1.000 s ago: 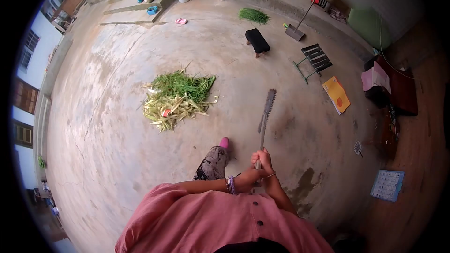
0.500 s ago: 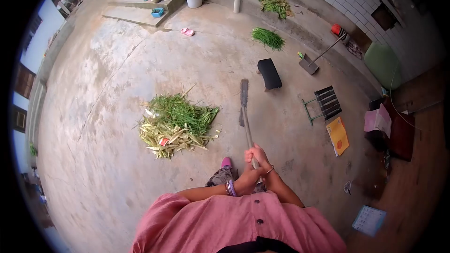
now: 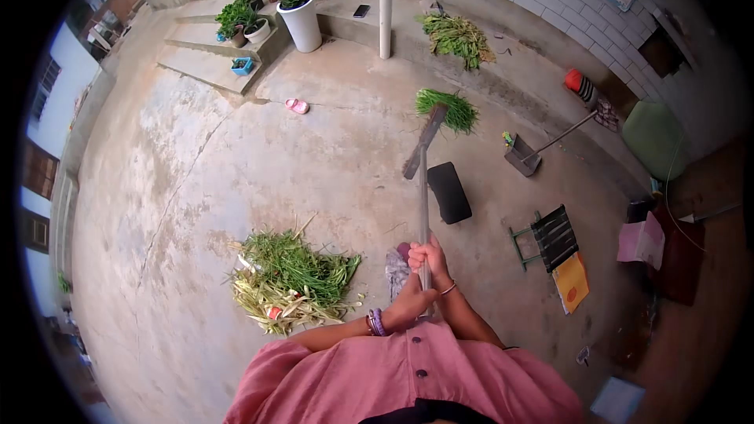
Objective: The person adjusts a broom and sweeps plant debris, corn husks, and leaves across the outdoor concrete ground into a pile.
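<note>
A long-handled broom (image 3: 424, 200) runs up the middle of the view, its dark, slanted head overlapping the near edge of a green bunch of stalks (image 3: 459, 114). Lower on the handle, my left hand (image 3: 404, 305) is wrapped round it, with purple bracelets on the wrist. Just above it my right hand (image 3: 429, 261) grips the same handle. To the left of both hands lies a pile of green and pale plant scraps (image 3: 302, 275) with a small red and white piece in it. Beside the broom is a black-topped low stool (image 3: 450, 192).
A folding stool (image 3: 554, 237) and yellow packet (image 3: 571, 283) stand right, beyond them a pink item (image 3: 640, 240). A dustpan (image 3: 522, 155) is near the raised ledge. Ahead are a pink shoe (image 3: 297, 106), white planter (image 3: 300, 23), pole (image 3: 386, 20) and leafy heap (image 3: 459, 39).
The broom head has moved forward and turned, from left of the low stool to the green bunch's edge. Ground objects appear lower in view. Both hands keep hold of the handle.
</note>
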`<state>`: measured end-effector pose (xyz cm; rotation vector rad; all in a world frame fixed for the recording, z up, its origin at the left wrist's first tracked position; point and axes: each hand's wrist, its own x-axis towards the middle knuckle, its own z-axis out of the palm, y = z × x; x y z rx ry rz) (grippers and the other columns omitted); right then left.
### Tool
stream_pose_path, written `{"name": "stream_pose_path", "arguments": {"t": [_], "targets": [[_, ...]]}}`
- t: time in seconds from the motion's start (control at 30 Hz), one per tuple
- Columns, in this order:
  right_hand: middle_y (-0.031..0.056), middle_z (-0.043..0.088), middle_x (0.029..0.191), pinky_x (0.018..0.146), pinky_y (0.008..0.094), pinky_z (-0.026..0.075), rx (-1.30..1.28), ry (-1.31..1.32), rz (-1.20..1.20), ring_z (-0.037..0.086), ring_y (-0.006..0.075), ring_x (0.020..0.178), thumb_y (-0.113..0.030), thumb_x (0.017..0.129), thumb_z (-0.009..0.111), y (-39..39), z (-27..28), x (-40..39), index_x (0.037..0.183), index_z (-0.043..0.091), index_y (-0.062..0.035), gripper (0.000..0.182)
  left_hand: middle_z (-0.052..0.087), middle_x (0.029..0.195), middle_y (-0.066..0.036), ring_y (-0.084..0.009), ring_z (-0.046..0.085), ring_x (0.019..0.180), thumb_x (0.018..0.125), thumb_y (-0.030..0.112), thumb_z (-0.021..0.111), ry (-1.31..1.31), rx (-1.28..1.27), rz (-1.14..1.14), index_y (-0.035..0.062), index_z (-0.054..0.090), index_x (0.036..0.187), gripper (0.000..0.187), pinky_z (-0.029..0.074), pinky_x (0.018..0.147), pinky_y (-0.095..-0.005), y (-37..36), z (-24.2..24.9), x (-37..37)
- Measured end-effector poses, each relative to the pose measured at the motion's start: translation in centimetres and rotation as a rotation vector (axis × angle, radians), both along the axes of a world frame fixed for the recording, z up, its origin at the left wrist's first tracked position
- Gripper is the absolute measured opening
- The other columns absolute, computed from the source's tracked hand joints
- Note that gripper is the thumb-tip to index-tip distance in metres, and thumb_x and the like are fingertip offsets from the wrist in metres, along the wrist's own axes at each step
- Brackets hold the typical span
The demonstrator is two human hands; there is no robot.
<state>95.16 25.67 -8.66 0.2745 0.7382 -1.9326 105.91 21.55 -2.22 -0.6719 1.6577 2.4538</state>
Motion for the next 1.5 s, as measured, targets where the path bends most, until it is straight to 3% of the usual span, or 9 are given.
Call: {"name": "stream_pose_path", "arguments": {"t": [0.17,0.3,0.37,0.57,0.63,0.83,1.1,1.33,1.5], "targets": [[0.0036,0.044,0.076,0.046,0.0239,0.041,-0.037,0.109,-0.092,0.042,0.0085,0.053,0.002,0.071,0.043,-8.7,4.3,-13.2,0.104,0.038,-0.0136,0.037,0.046,0.077,-0.008,-0.0117,0.047,0.065,0.072,0.010,0.053,-0.161,-0.167,-0.090,-0.0026,0.037,0.093,0.029,0.041,0.054,-0.0254,-9.9,4.2,-12.7],[0.0052,0.048,0.080,0.049,0.0245,0.042,0.219,0.132,-0.064,0.045,0.0107,0.057,-0.002,0.074,0.048,-14.7,7.0,-22.1,0.095,0.040,-0.0107,0.025,0.045,0.075,-0.013,-0.0179,0.047,0.069,0.070,0.017,0.056,-0.153,-0.193,-0.151,-0.0030,0.036,0.090,0.035,0.041,0.060,-0.0312,-15.9,3.6,-19.8],[0.0040,0.047,0.074,0.046,0.0243,0.041,0.224,0.060,-0.075,0.044,0.0102,0.055,-0.006,0.077,0.050,-17.6,5.6,-26.9,0.088,0.040,-0.0098,0.015,0.045,0.068,-0.007,-0.0131,0.048,0.056,0.071,0.009,0.055,-0.080,-0.442,-0.179,-0.0005,0.034,0.086,0.027,0.040,0.049,-0.0262,-18.2,2.5,-23.2],[0.0022,0.043,0.064,0.039,0.0222,0.034,0.313,0.103,-0.204,0.038,0.0080,0.047,-0.010,0.081,0.049,-26.9,2.6,-38.1,0.081,0.037,-0.0095,0.012,0.049,0.067,-0.010,-0.0160,0.054,0.053,0.074,0.007,0.055,-0.052,-0.266,-0.284,-0.0014,0.029,0.090,0.032,0.045,0.045,-0.0283,-29.5,3.2,-36.0],[0.0020,0.043,0.064,0.037,0.0220,0.034,0.349,0.133,-0.209,0.038,0.0077,0.046,-0.009,0.081,0.049,-29.3,3.0,-41.7,0.081,0.038,-0.0096,0.011,0.049,0.067,-0.011,-0.0159,0.054,0.053,0.077,0.007,0.054,-0.117,0.073,-0.316,-0.0013,0.028,0.092,0.031,0.045,0.045,-0.0277,-33.0,5.3,-39.6],[0.0013,0.042,0.064,0.037,0.0213,0.033,0.312,0.080,-0.472,0.036,0.0069,0.045,-0.009,0.080,0.050,-33.3,2.7,-53.4,0.081,0.038,-0.0103,0.012,0.048,0.061,-0.007,-0.0141,0.049,0.046,0.076,0.004,0.053,-0.065,0.002,-0.467,-0.0007,0.031,0.097,0.031,0.040,0.040,-0.0257,-38.9,3.3,-52.1],[-0.0011,0.042,0.064,0.037,0.0190,0.032,0.223,-0.024,-0.684,0.035,0.0052,0.046,-0.011,0.083,0.049,-33.5,-3.1,-72.6,0.084,0.042,-0.0131,0.007,0.047,0.058,-0.005,-0.0129,0.048,0.043,0.073,0.004,0.053,-0.071,0.051,-0.582,0.0001,0.032,0.100,0.034,0.039,0.038,-0.0253,-41.8,-0.9,-72.9],[-0.0012,0.041,0.063,0.036,0.0194,0.033,0.242,-0.098,-0.786,0.035,0.0059,0.045,-0.012,0.083,0.047,-35.7,-10.0,-90.6,0.076,0.038,-0.0112,0.011,0.047,0.059,-0.005,-0.0119,0.048,0.043,0.073,0.005,0.054,-0.161,-0.030,-0.727,0.0012,0.035,0.097,0.031,0.039,0.038,-0.0253,-45.3,-6.9,-93.1],[-0.0009,0.039,0.061,0.037,0.0217,0.033,0.251,-0.169,-0.626,0.036,0.0078,0.044,-0.014,0.083,0.047,-43.9,-13.9,-94.4,0.079,0.035,-0.0127,0.013,0.046,0.061,-0.004,-0.0112,0.047,0.045,0.075,0.008,0.055,-0.279,-0.079,-0.606,0.0006,0.036,0.107,0.038,0.039,0.040,-0.0244,-52.0,-9.0,-96.2]]}}
